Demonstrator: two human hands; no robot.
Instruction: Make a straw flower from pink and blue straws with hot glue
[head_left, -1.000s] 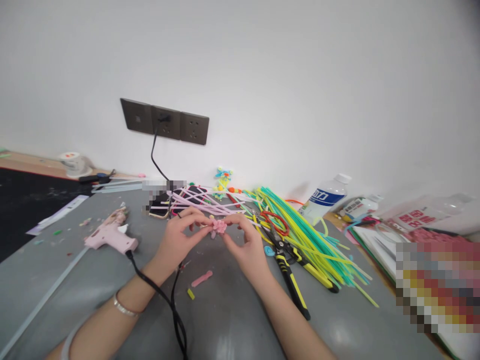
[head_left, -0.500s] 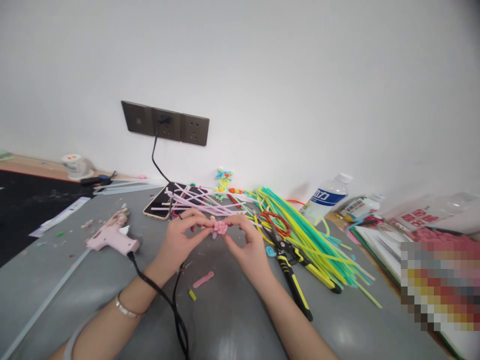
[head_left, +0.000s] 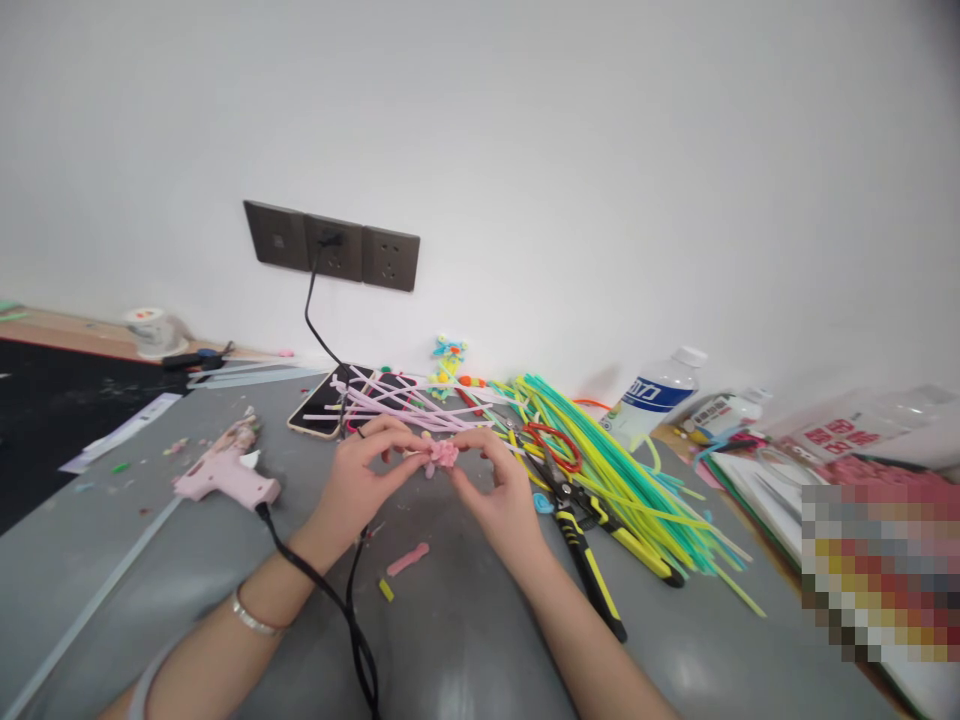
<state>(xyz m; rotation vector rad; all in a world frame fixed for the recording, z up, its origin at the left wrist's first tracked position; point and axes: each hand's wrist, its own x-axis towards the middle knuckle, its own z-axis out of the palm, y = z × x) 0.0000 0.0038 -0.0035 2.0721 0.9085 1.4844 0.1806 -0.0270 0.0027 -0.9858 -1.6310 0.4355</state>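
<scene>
A small pink flower-like piece (head_left: 444,454) is held up between both hands over the grey table (head_left: 465,600). My left hand (head_left: 373,468) pinches it from the left with thumb and fingertips. On its other side, my right hand (head_left: 495,480) grips it between thumb and forefinger. Just below the hands lie a pink strip (head_left: 408,559) and a short yellow-green piece (head_left: 385,590). Behind them is a loose pile of lilac stems (head_left: 405,400), partly over a phone (head_left: 319,413).
A pink glue gun (head_left: 229,480) with a black cable lies at left. Right of my right hand are black-yellow pliers (head_left: 589,575), green and yellow stems (head_left: 630,480) and a bottle (head_left: 652,395). A colourful small figure (head_left: 448,360) stands near the wall sockets (head_left: 330,245).
The pink piece has shifted and turned very slightly to the right between my fingertips. Both hands keep nearly the same place and grip.
</scene>
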